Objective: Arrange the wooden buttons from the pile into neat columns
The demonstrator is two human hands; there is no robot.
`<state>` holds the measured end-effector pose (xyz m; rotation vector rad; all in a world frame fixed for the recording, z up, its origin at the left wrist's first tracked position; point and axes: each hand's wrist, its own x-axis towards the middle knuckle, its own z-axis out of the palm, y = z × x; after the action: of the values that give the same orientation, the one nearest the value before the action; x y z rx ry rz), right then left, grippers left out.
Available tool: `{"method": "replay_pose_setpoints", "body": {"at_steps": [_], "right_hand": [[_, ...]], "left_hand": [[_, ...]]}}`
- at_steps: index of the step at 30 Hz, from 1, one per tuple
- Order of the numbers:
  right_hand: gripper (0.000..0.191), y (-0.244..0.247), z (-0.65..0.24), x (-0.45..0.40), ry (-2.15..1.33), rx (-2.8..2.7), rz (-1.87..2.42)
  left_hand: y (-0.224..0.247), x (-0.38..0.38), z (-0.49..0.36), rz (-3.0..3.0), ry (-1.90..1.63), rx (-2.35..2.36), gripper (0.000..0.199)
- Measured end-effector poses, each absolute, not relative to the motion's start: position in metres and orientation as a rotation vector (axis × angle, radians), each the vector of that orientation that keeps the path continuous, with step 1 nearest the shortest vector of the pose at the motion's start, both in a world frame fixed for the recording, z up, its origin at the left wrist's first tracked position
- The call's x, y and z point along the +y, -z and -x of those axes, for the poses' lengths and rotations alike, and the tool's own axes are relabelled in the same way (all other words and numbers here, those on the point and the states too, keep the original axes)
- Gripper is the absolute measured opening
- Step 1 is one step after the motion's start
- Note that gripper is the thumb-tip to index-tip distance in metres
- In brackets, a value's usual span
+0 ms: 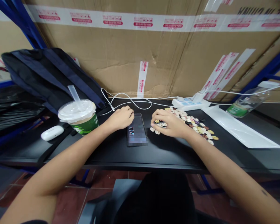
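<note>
- Along the near edge of the table [121, 157], I have a strip of black top running beneath both forearms.
- Just beyond, at mid-width, the phone [137, 130] lies flat, dark-screened, with a small bright picture at its left side.
- My left hand [122, 117] rests beside the phone's far left corner, fingers curled; I can't tell whether the fingertips meet.
- My right hand [168, 123] arches low over some buttons [161, 124], fingers bent; whether it pinches one I can't tell.
- These buttons are small, round and pale, with dark marks, one of them yellow.
- Black tabletop separates phone and right hand, giving sideways room.
- Beyond my right wrist, the button pile [189, 119] spreads loosely, cream, yellow, brown and black.
- Toward the right edge lies a white tray [242, 127]; toward the left, a white case [52, 133] and lidded cup [85, 124].
- Along the far edge sit a power strip [191, 104] and white cable [133, 101], before cardboard [121, 56].
</note>
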<state>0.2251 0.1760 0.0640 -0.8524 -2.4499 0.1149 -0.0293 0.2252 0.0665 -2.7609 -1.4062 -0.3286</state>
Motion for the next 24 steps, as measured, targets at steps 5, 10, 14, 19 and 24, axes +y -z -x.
{"method": "replay_pose_setpoints", "body": {"at_steps": [5,10,14,19,24], "right_hand": [[0.011,-0.068,-0.242,0.185,0.092,-2.431,0.991],[0.01,-0.07,-0.261,0.195,0.19,-2.405,1.102],[0.012,-0.07,-0.272,0.201,0.186,-2.393,1.122],[0.013,-0.069,-0.271,0.201,0.145,-2.406,1.133],[0.013,-0.067,-0.267,0.2,0.089,-2.443,1.126]], "left_hand": [[-0.082,0.203,0.02,2.983,0.453,-1.027,0.04],[-0.09,0.179,0.011,3.301,0.358,-0.519,0.033],[-0.083,0.173,0.007,3.326,0.272,-0.372,0.018],[-0.08,0.175,0.006,3.29,0.253,-0.387,0.007],[-0.082,0.182,0.009,3.206,0.174,-0.456,0.008]]}}
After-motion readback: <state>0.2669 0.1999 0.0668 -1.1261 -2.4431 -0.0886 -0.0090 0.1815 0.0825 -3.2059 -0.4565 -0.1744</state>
